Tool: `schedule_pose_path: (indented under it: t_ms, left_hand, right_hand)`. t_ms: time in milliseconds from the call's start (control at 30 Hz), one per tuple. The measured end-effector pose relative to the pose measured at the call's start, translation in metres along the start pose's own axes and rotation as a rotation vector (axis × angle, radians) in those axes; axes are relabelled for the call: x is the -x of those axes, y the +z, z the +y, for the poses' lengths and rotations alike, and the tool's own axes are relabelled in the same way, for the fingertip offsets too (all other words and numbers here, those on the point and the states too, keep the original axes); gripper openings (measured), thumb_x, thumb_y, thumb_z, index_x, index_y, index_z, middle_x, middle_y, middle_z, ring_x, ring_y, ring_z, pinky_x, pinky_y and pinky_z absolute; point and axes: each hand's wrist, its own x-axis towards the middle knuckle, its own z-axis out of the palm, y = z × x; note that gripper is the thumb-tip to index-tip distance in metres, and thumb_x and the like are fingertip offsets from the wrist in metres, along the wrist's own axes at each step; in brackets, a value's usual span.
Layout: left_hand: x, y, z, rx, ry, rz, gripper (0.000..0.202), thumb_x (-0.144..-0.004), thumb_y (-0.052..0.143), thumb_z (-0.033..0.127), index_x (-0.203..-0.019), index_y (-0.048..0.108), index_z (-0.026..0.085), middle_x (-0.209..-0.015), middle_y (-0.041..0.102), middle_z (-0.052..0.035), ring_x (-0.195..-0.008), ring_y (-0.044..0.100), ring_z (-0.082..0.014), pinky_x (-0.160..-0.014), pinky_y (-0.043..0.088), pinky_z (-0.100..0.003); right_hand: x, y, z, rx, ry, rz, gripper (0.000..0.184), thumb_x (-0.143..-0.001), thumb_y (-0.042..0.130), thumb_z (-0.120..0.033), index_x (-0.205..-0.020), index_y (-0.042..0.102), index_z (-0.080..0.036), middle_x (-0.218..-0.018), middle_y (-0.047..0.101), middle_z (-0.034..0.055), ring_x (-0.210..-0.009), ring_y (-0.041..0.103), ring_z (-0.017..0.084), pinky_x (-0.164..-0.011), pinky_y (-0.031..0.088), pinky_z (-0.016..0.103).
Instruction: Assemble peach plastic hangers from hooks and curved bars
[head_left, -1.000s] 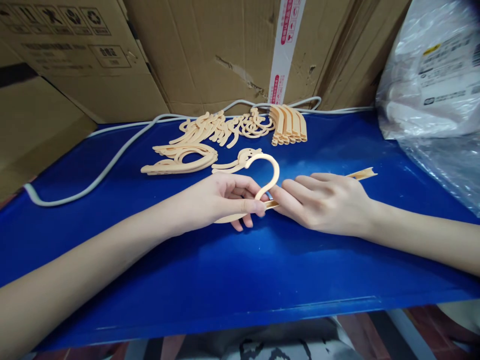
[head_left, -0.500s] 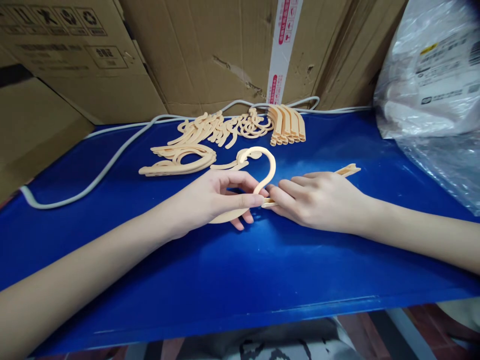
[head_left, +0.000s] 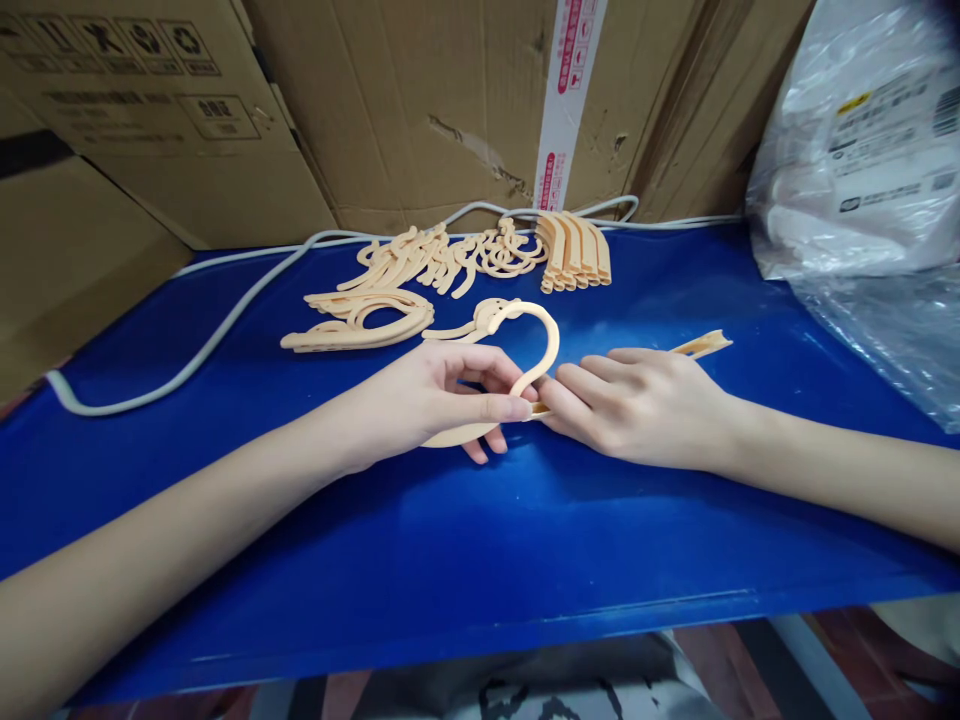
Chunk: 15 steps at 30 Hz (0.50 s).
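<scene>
My left hand (head_left: 431, 400) pinches a peach plastic hanger hook piece (head_left: 541, 345) at its base, its curved hook rising above my fingers. My right hand (head_left: 645, 405) is closed over a peach plastic hanger arm (head_left: 705, 345), whose far end sticks out past my knuckles to the right. Both pieces meet between my fingertips, low over the blue table (head_left: 480, 540). Most of the arm is hidden under my right hand.
Behind my hands lie loose peach hanger parts (head_left: 360, 318), a pile of hooks (head_left: 450, 255) and a stack of arms (head_left: 576, 250). A white cable (head_left: 195, 345) runs along the table's back. Cardboard boxes (head_left: 420, 100) stand behind, a plastic bag (head_left: 862, 160) at right.
The arm piece in my right hand has slid left towards the hook piece, so less of it shows past my knuckles. Both hands stay almost in place.
</scene>
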Motion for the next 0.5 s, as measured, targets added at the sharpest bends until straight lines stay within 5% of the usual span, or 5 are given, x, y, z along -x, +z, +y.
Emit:
schedule_pose_path:
  t_ms: [500]
  left_hand:
    - [0.004,0.012,-0.001,-0.082,0.081,0.064,0.014,-0.083,0.068,0.026,-0.081,0.061,0.014,-0.07,0.058,0.0044,-0.057,0.059,-0.006,-0.048,0.05,-0.014]
  right_hand:
    - [0.001,0.002,0.001,-0.035,-0.016,0.056,0.03,-0.098,0.045,-0.023,-0.068,0.046,-0.019,-0.052,0.051,-0.0045,-0.044,0.045,0.011,-0.048,0.027,0.027]
